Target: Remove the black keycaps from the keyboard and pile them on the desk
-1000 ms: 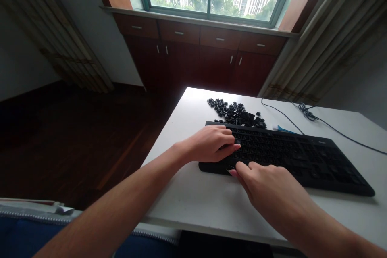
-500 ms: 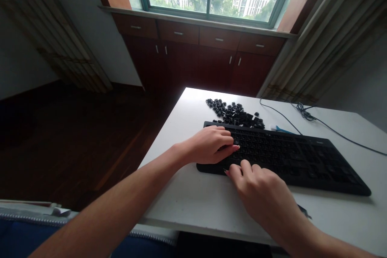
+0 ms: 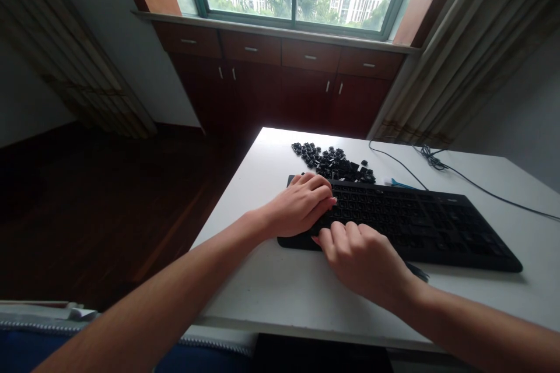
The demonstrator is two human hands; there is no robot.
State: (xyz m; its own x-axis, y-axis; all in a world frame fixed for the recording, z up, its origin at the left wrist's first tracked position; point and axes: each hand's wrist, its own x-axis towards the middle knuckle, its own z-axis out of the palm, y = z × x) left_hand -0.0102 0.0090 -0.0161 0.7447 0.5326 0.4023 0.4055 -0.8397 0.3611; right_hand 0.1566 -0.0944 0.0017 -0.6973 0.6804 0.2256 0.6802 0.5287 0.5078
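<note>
A black keyboard (image 3: 376, 210) lies across the white table, with many of its keycaps apparently off. My left hand (image 3: 301, 204) is closed over its left end, thumb against curled fingers; whatever is between them is hidden. By the lower left edge, my right hand (image 3: 356, 250) is wrapped round a slim tool, mostly covered by the palm. Dark bristles of this brush (image 3: 417, 272) stick out behind the hand, near the wrist. Behind the keyboard's left half lies a loose pile of black keycaps (image 3: 332, 162).
A blue brush (image 3: 399, 183) lies just behind the keyboard. A black cable (image 3: 433, 158), partly coiled, runs over the right of the white table (image 3: 258, 285). Wooden cabinets (image 3: 271, 81) stand below the window. Something blue with a pale zip (image 3: 39, 329) is at lower left.
My right hand has shifted slightly up and left along the keyboard edge, with the brush moving along. A dark keycap seen at my left fingertips is now out of sight. The view has shifted slightly.
</note>
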